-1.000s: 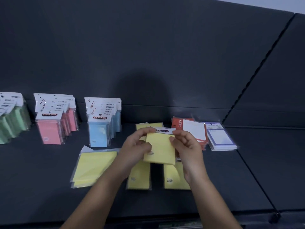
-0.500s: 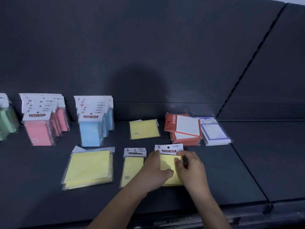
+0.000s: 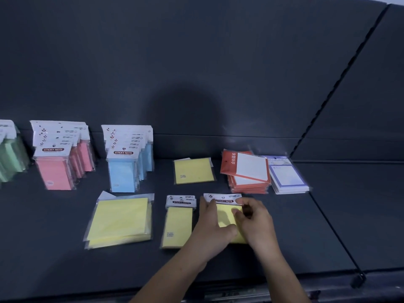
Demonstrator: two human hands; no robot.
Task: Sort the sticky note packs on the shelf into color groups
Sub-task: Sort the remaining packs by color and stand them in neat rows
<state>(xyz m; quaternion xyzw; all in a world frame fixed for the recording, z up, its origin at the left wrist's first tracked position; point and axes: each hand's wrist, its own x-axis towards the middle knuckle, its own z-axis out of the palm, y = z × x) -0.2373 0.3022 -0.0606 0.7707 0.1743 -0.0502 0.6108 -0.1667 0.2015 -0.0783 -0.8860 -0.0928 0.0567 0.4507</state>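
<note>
Both hands, left [image 3: 215,226] and right [image 3: 254,219], pressed flat on a yellow pack [image 3: 226,215] headed "STICKY NOTE", lying on the shelf [image 3: 284,237]

We see a dim picture. The dark shelf [image 3: 65,259] and the dark back wall [image 3: 196,51] soak up most of the light. The light seems to come from behind us, because a big round shadow [image 3: 185,114] falls on the wall in the middle. The bright packs stand out well: the yellow packs [image 3: 119,219], the pink packs [image 3: 54,171] and the blue packs [image 3: 122,176]. We see small shine on their clear wrap. The right hand [image 3: 255,219] looks a little blurry. The small print is too fuzzy to read. Near the right edge, straight lines lean and bend.
</note>
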